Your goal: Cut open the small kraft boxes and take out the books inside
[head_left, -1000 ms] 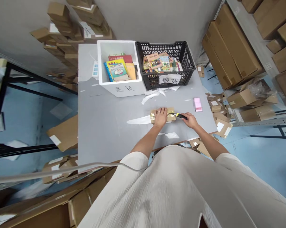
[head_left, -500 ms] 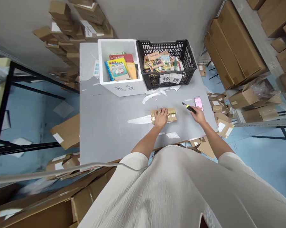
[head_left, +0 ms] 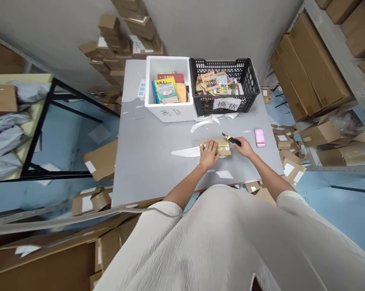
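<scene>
My left hand point(head_left: 209, 154) lies on a small brown cardboard parcel point(head_left: 224, 147) wrapped in shiny clear tape, pressing it to the table with fingers spread over its left half. In my right hand point(head_left: 244, 147) is a black and yellow utility knife point(head_left: 233, 140), gripped by its handle. The knife's blade points away and to the left, over or just beyond the parcel's far right edge; whether it touches the parcel I cannot tell. A long white paper strip point(head_left: 186, 152) sticks out to the left of the parcel.
On the grey table point(head_left: 146, 161) stand a white foam box point(head_left: 174, 114) and a black plastic crate point(head_left: 252, 91), both holding books. A pink-screened phone point(head_left: 260, 138) lies right of my right hand. White scraps point(head_left: 224, 174) are scattered about. Cartons point(head_left: 312, 72) surround the table.
My right hand first drew the knife away rightward from the parcel, then brought it back near the far right edge. My left hand stays on the parcel. The view has shifted left.
</scene>
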### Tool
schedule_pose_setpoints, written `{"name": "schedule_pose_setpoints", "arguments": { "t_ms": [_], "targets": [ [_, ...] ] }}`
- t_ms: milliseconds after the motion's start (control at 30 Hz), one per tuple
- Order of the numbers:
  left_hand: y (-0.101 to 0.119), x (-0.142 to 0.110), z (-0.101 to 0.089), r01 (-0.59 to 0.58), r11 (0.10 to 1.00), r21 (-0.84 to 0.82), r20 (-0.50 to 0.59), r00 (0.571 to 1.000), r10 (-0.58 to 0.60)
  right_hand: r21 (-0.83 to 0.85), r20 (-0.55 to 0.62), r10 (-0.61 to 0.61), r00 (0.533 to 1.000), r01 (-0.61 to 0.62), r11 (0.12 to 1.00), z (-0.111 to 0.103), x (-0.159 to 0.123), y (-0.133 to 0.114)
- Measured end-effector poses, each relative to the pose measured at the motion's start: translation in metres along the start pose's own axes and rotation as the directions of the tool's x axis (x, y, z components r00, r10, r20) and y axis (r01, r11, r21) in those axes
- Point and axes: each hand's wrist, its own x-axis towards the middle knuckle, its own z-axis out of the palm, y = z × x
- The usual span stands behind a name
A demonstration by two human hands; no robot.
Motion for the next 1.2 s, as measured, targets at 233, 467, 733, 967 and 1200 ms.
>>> {"name": "schedule_pose_setpoints", "arguments": {
  "t_ms": [233, 467, 733, 967, 1200],
  "targets": [
    [-0.015, -0.026, -0.016, 0.054, 0.998, 0.045, 0.042, 0.998, -0.056, -0.165, 0.231, -0.055, 0.971, 0.095, 0.982, 0.030, 0.044, -0.044],
    [-0.021, -0.023, -0.018, 0.193, 0.980, 0.051, 0.109, 0.974, -0.197, -0.229, 0.233, 0.032, 0.972, 0.023, 0.973, 0.034, 0.029, -0.044],
    [-0.027, -0.009, -0.018, 0.198, 0.980, -0.002, 0.043, 0.979, -0.198, 0.095, 0.201, 0.085, 0.976, -0.106, 0.990, 0.053, -0.029, -0.044],
    [0.000, 0.004, -0.015, 0.206, 0.978, 0.012, 0.008, 0.978, -0.206, 0.211, 0.096, 0.195, 0.976, -0.212, 0.954, 0.055, -0.025, -0.039],
    [0.030, 0.003, 0.003, 0.072, 0.996, 0.047, 0.133, 0.988, -0.078, 0.250, 0.061, 0.206, 0.977, -0.215, 0.944, 0.040, 0.008, -0.032]
  ]
}}
